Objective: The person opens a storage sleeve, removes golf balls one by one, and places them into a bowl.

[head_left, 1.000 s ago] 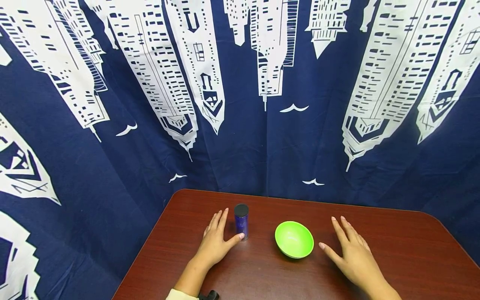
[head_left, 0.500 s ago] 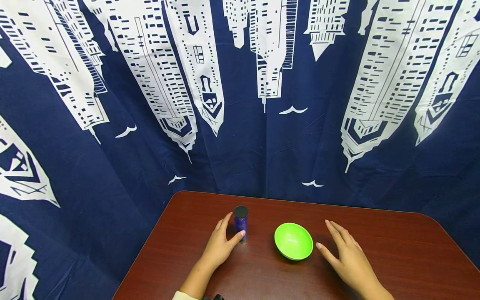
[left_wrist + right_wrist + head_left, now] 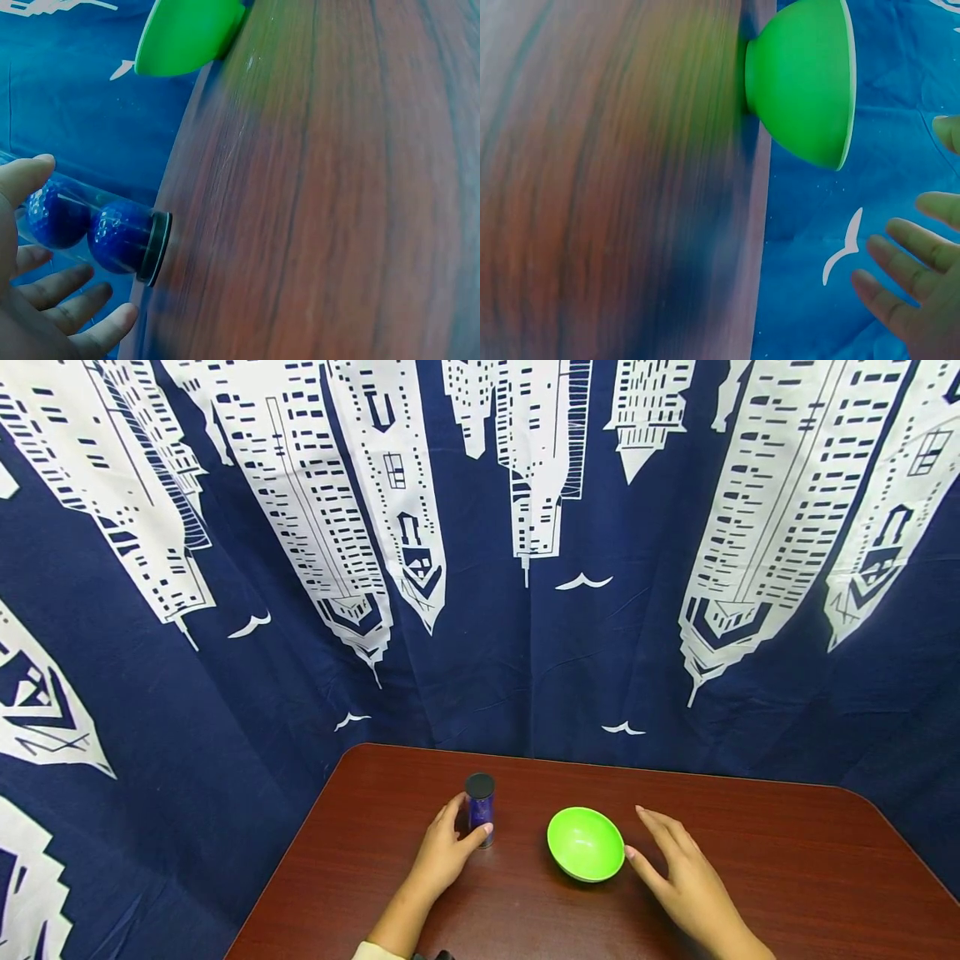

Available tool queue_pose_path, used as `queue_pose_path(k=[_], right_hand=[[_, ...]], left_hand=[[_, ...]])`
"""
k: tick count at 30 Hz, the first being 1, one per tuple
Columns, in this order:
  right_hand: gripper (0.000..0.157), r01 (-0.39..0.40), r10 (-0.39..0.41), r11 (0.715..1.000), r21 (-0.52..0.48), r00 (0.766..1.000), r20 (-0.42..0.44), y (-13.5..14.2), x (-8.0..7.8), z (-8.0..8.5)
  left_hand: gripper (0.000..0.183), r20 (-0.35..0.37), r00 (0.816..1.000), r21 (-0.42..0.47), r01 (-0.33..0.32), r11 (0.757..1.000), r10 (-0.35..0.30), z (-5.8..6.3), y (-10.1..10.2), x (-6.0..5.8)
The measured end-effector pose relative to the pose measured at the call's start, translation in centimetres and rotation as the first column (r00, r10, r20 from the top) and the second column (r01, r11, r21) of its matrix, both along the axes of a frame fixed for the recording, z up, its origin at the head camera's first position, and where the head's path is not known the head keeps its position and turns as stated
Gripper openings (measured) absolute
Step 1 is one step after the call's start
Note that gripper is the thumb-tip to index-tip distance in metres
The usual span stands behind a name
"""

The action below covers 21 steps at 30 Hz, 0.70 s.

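A clear tube [image 3: 481, 811] with a black lid stands upright on the table; the left wrist view shows shiny blue dimpled balls [image 3: 120, 236] inside it. My left hand [image 3: 441, 856] is at its left side, thumb in front and fingers behind, spread loosely around it. In the left wrist view, that hand [image 3: 45, 300] has its fingers extended beside the tube. A bright green bowl [image 3: 585, 845] sits upright to the right of the tube. Just right of the bowl is my right hand [image 3: 686, 881], holding nothing, its thumb tip right at the rim and its fingers extended.
The reddish-brown wooden table [image 3: 787, 843] has its far edge against a dark blue curtain [image 3: 465, 693] printed with white buildings and birds. Between the tube and the bowl lies a strip of bare tabletop.
My left hand has moved right, closing in around the tube. My right hand has come left toward the bowl. The tube and bowl stay where they were on the table.
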State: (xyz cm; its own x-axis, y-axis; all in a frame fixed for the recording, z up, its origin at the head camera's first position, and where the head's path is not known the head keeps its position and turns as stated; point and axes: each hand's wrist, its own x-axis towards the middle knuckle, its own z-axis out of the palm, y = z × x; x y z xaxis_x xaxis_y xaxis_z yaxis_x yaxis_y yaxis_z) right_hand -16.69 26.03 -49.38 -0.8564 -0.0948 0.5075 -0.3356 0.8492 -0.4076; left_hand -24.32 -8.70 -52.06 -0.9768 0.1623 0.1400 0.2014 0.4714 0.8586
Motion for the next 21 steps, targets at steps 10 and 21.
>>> queue_pose_path(k=[10, 21], right_hand=[[0.056, -0.017, 0.019, 0.999, -0.05, 0.999, 0.03, -0.6, 0.2, 0.2], [0.055, -0.019, 0.023, 0.995, -0.096, 0.999, 0.046, -1.3, 0.4, 0.8]], left_hand=[[0.076, 0.023, 1.0, 0.043, 0.005, 0.999, -0.006, -0.5, 0.7, -0.2], [0.06, -0.013, 1.0, 0.043, -0.014, 0.999, 0.015, -0.4, 1.2, -0.2]])
